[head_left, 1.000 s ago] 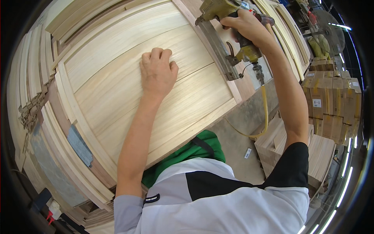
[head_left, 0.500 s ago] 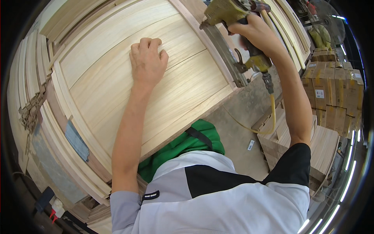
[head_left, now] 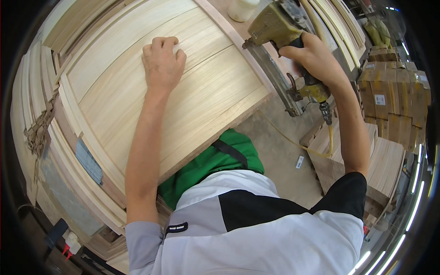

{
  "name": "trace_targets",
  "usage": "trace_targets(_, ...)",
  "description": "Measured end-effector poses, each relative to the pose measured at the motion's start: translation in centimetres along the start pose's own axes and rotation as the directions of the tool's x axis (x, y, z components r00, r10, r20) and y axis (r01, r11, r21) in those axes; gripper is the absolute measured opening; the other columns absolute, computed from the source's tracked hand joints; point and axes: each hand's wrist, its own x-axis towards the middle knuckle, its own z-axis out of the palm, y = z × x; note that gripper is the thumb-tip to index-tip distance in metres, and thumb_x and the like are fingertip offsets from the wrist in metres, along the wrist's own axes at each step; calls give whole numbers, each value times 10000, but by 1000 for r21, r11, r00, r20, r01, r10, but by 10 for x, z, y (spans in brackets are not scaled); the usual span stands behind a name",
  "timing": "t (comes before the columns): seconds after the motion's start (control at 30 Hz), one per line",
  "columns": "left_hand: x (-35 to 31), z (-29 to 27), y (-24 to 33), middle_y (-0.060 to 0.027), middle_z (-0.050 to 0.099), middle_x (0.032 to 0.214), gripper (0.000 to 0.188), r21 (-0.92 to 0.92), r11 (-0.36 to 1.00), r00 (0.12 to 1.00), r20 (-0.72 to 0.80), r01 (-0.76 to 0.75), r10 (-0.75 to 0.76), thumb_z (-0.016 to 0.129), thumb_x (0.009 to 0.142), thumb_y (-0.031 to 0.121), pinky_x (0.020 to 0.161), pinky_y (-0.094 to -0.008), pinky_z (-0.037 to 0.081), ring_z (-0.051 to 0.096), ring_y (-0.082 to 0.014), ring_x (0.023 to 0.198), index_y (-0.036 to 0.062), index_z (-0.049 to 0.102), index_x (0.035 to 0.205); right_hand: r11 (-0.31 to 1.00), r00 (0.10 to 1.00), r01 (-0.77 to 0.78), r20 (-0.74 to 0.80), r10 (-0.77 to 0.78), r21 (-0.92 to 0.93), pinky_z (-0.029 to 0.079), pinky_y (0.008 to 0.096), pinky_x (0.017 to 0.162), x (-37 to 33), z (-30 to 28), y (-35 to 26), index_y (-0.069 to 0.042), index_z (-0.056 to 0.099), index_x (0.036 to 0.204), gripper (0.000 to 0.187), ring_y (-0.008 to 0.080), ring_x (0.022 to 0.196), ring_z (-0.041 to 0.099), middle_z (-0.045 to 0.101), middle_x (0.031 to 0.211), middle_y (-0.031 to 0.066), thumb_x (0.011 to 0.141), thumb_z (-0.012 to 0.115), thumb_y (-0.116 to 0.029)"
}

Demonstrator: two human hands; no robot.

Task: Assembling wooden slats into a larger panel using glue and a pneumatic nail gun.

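My right hand (head_left: pixel 316 59) is wrapped round the black grip of a yellow pneumatic nail gun (head_left: pixel 279 27), with a long metal magazine running down towards me. Its nose sits just above or at the reddish edge strip of a pale wooden panel (head_left: pixel 220 78); whether it touches, I cannot tell. A yellowish air hose (head_left: pixel 329 142) leaves the fitting at the tool's rear. On the panel's boards rests my left hand (head_left: pixel 164 64), fingers bent and slightly apart, holding nothing.
Wooden strips (head_left: pixel 34 78) are stacked along the left, with a blue-grey piece (head_left: pixel 89 160) among them. A white container (head_left: pixel 243 8) stands beyond the panel. To the right are stacked boards (head_left: pixel 382 172) and taped cardboard boxes (head_left: pixel 389 96). More long strips (head_left: pixel 341 34) lie at the far right.
The nail gun in my right hand has shifted right and nearer to me. Part of the view has shifted too, and the white container now shows. My left hand stays on the panel.
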Motion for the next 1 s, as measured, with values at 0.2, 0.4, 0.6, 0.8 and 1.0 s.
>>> trace_targets(0.2, -1, -1, -1, -84, 552, 1164, 284, 8, 1000, 999, 22, 23, -23, 584, 843, 193, 969, -430, 370, 458, -317, 1067, 118, 635, 1112, 999, 999, -43, 12, 43, -22, 457, 282, 476, -17, -3, 18, 93, 595, 861, 300, 144, 491, 580, 576, 594, 89, 792, 659, -191)
trace_targets(0.4, 1, 0, 3, -93, 558, 1160, 288, 24, 1000, 1000, 20, 13, -13, 579, 848, 211, 981, -433, 368, 462, -322, 1077, 115, 641, 1112, 995, 996, -89, 18, 88, 46, 456, 290, 477, -47, -11, 34, 82, 584, 845, 293, 141, 498, 585, 576, 610, 85, 789, 664, -194)
trace_targets(0.6, -5, -15, -4, -123, 566, 1197, 313, -4, 999, 997, 61, 42, -41, 579, 863, 171, 1011, -415, 368, 470, -324, 1113, 74, 627, 1157, 990, 996, -85, 9, 85, 111, 467, 252, 473, -38, -22, 42, 60, 613, 868, 289, 117, 505, 591, 600, 627, 63, 795, 685, -210)
trace_targets(0.8, -82, -64, 6, -174, 439, 1437, 396, -95, 993, 952, 290, -71, 96, 612, 882, 132, 1122, -424, 290, 371, -348, 1353, 6, 564, 1254, 952, 993, -51, -89, 82, 301, 538, 263, 517, 23, -56, 109, 52, 608, 927, 319, 133, 598, 633, 603, 756, 77, 853, 685, -248)
trace_targets(1.0, -166, -114, 34, -177, 438, 1439, 499, -51, 998, 929, 369, 39, -18, 700, 813, 156, 1098, -465, 292, 359, -381, 1357, 16, 561, 1272, 795, 995, -96, 36, 94, 599, 565, 216, 503, 110, -49, 150, 5, 596, 926, 286, 121, 591, 645, 627, 749, 61, 887, 681, -265)
